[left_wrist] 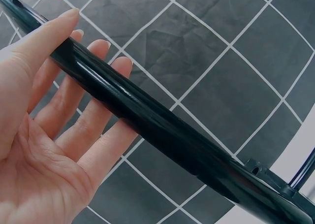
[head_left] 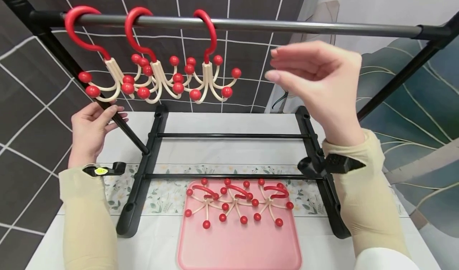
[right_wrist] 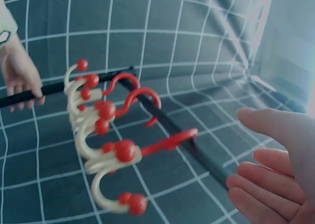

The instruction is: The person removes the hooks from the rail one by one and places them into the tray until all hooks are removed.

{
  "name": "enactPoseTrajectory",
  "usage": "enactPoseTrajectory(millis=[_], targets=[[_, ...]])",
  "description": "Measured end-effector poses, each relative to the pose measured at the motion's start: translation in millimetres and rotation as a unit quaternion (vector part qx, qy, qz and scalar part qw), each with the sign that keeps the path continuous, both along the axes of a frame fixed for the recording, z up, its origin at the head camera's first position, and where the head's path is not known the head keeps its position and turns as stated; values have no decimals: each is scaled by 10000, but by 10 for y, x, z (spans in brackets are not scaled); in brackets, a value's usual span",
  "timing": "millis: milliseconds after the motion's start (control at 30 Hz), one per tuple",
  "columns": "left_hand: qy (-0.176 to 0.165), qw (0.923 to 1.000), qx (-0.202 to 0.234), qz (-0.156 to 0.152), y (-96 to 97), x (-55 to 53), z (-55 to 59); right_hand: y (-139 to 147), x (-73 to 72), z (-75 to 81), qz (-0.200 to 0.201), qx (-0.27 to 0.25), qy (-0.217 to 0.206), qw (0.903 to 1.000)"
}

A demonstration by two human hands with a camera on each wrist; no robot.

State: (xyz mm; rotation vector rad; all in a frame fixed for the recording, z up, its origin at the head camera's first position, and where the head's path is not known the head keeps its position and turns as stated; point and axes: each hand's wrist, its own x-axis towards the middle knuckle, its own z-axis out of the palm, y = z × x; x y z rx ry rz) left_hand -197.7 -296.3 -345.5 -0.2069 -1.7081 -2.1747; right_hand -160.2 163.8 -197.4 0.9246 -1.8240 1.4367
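My left hand [head_left: 89,130] holds the slanted black side post [left_wrist: 147,115] of a garment rack, thumb across the front and fingers behind it. My right hand [head_left: 322,83] is raised just below the rack's top rail [head_left: 287,25], to the right of the hangers, fingers loosely bent and nothing between them and the thumb. Three multi-arm hangers with red hooks, cream arms and red ball tips hang from that rail: a left one [head_left: 114,69], a middle one [head_left: 157,71] and a right one [head_left: 208,73], closest to my right hand.
Three more such hangers [head_left: 235,202] lie in a row at the far end of a pink tray [head_left: 240,246]. The rack's black feet [head_left: 134,210] and lower crossbars [head_left: 229,136] stand on the white table. Dark tiled-pattern cloth [head_left: 201,3] hangs behind.
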Motion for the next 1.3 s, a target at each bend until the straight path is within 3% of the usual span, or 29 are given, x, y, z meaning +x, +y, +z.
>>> enactPoseTrajectory(millis=[200,333,467,600,833,1133,1300], targets=[[-85,9999,-74,48,5,15,9,-234,-106,212,62,134,505,9986],[-78,9999,-89,66,7,17,9,-431,-112,266,-16,-167,-169,9997],[-71,9997,-188,106,5,16,4,-632,-111,249,-111,-434,-1131,9926],[-84,9996,-239,127,8,14,1,-785,-114,193,17,-378,-1472,9884],[-99,9997,-207,100,6,23,-2,-963,-125,153,-40,-432,-1544,9871],[-84,9998,-164,79,11,17,2,-1047,-232,127,-212,-856,-1341,9870],[-23,10000,-85,21,8,7,0,-1050,-285,89,-334,-800,-1234,9886]])
